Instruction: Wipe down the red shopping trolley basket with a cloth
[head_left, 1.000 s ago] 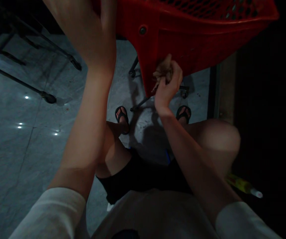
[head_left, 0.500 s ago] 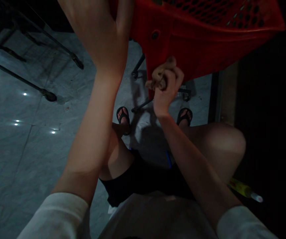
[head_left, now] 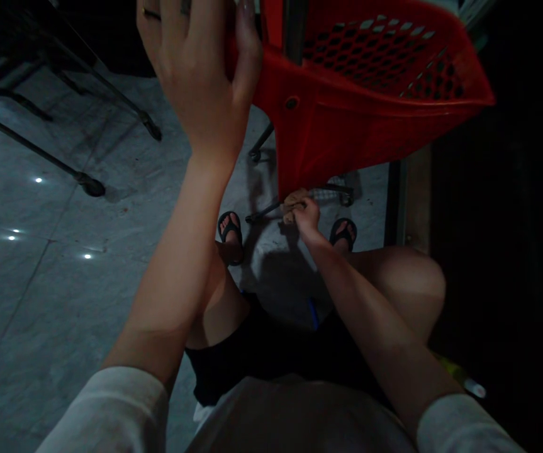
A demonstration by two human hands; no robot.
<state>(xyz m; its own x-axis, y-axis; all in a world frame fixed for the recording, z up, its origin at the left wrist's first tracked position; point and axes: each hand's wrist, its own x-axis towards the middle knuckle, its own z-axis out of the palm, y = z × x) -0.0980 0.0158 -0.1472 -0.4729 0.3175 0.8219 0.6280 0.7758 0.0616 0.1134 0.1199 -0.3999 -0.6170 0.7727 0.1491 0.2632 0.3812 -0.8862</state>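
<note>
- From the head view, the only one, I saw the left hand (head_left: 200,82) up at the near left end of the red plastic cart (head_left: 356,135), thumb and fingers seemingly clamped round its edge; the fingertips ran out of sight.
- The right hand (head_left: 307,217) was lower, its fingers closed on a bunched brown cloth (head_left: 294,202).
- That cloth sat at the cart's lower near corner, where the side tapered to a point; whether it pressed on the plastic I couldn't tell.
- From the right hand, this corner lay just ahead and slightly left. The right hand was far nearer it than the left.
- The cart's long side ran away rightward from there, its lower edge rising towards the far right corner; the crumpled cloth had no clear long axis.
- Below, a black caster (head_left: 255,155) stood on the tiled floor (head_left: 21,308), and a white-capped container (head_left: 475,387) showed beside the right forearm, partly hidden.
</note>
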